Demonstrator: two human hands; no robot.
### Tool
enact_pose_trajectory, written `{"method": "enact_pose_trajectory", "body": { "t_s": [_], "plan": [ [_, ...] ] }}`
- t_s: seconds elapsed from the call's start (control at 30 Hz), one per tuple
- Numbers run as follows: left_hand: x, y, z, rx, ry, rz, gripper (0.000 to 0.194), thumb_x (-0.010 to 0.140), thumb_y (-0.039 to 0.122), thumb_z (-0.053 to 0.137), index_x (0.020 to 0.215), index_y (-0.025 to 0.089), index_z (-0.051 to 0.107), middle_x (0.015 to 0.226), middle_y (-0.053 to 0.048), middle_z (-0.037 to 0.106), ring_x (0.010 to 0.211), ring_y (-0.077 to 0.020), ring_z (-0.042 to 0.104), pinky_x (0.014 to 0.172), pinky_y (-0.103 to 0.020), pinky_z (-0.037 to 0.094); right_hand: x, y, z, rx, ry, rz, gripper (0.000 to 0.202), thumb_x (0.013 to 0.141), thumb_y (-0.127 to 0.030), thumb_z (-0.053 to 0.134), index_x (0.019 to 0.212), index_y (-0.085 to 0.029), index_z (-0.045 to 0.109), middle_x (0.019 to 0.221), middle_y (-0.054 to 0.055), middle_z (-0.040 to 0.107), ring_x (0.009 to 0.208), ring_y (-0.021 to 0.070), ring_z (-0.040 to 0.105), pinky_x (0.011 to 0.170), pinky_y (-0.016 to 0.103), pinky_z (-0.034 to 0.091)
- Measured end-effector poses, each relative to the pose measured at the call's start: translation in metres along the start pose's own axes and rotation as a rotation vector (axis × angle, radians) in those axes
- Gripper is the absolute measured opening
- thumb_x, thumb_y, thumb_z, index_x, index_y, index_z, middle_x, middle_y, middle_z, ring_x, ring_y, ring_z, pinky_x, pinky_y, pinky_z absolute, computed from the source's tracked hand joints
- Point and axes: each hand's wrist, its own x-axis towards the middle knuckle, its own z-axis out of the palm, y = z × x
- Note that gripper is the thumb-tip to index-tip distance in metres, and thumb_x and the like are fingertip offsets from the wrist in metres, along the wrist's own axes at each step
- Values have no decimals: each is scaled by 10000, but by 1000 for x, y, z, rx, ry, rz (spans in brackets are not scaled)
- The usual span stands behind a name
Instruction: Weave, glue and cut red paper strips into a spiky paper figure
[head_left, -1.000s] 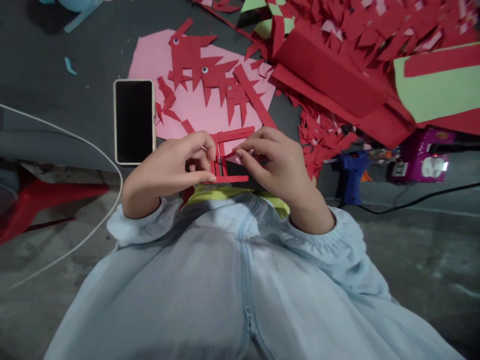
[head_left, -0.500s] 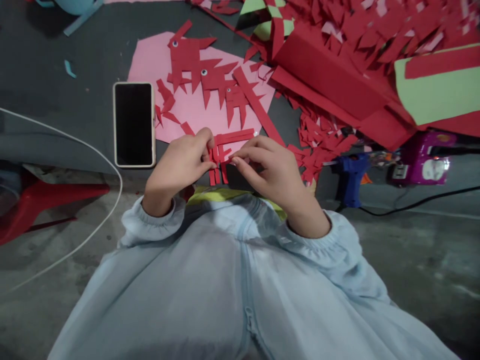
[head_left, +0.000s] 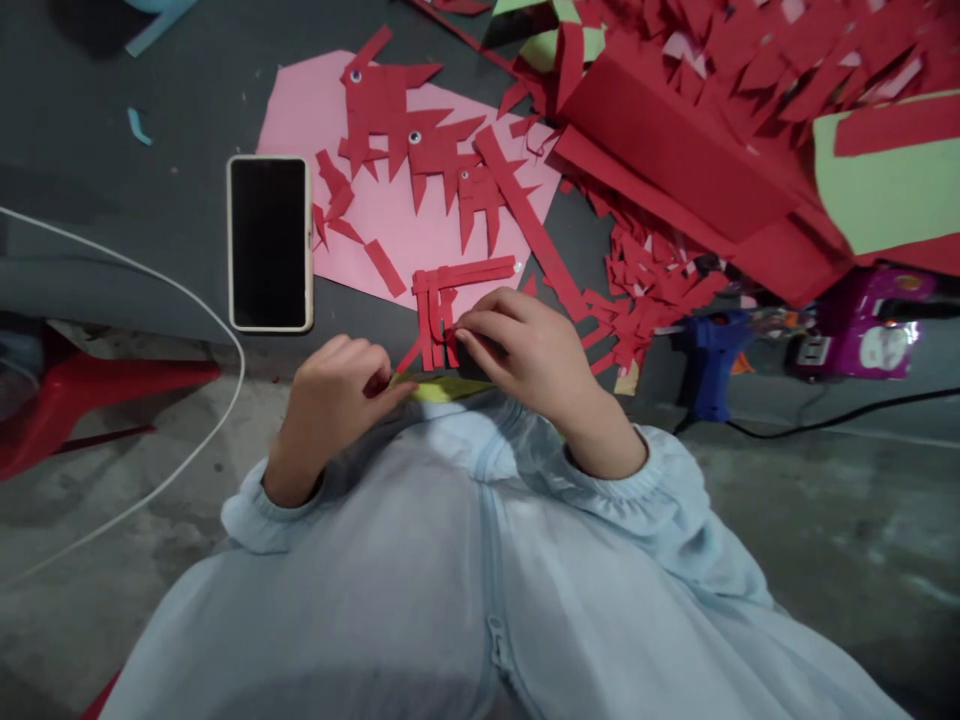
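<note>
My left hand (head_left: 337, 395) is at the table's front edge, fingers curled and thumb stretched out. The lower end of a slanting red paper strip (head_left: 409, 358) meets its thumb and forefinger. My right hand (head_left: 529, 345) pinches a small red paper strip (head_left: 448, 335) with thumb and fingertips; part of it is hidden. Between the hands, narrow red strips (head_left: 425, 320) lie side by side, with a longer folded strip (head_left: 476, 270) across their top. Beyond them, red paper fish-like cutouts (head_left: 375, 105) with stick-on eyes lie on a pink paper sheet (head_left: 300, 110).
A phone (head_left: 270, 245) lies left of the pink sheet. Red paper scraps (head_left: 652, 275) and folded red sheets (head_left: 675, 150) crowd the right. A blue glue gun (head_left: 709, 365) and a purple box (head_left: 862, 325) with a black cord are at far right. A white cable (head_left: 187, 295) hangs at left.
My left hand has moved down and left, away from the strips, and a slanting strip now shows beside it. My right hand has shifted slightly left and stays pinched.
</note>
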Motion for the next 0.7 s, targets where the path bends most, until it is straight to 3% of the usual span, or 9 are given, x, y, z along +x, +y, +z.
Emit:
{"method": "enact_pose_trajectory", "body": {
  "t_s": [0.13,0.27,0.43,0.7],
  "plan": [
    [-15,10,9,94,-136,-256,379,918,527,636,705,214,660,696,-22,683,679,-183,598,579,-317,311,-1,1,1,-5,11,-25,243,996,-291,522,955,-190,739,940,92,712,828,207,640,631,314,439],
    [-21,18,27,109,-116,-367,354,933,529,607,809,223,736,757,-41,735,716,-196,643,595,-318,315,-2,1,1,21,11,-30,248,1001,-301,514,943,-199,733,931,86,708,826,202,637,638,315,443],
    [-22,23,42,98,-24,-383,338,965,482,572,846,222,752,766,-50,747,731,-195,653,622,-317,346,-2,1,0,28,19,-38,239,997,-299,527,943,-195,735,931,85,711,829,198,641,648,310,452],
    [-20,22,33,196,-33,-297,260,955,303,534,791,218,717,751,-47,729,721,-187,637,615,-324,339,-3,3,0,30,41,-52,213,984,-280,548,936,-187,734,923,86,713,823,202,651,639,311,455]
  ]
}}
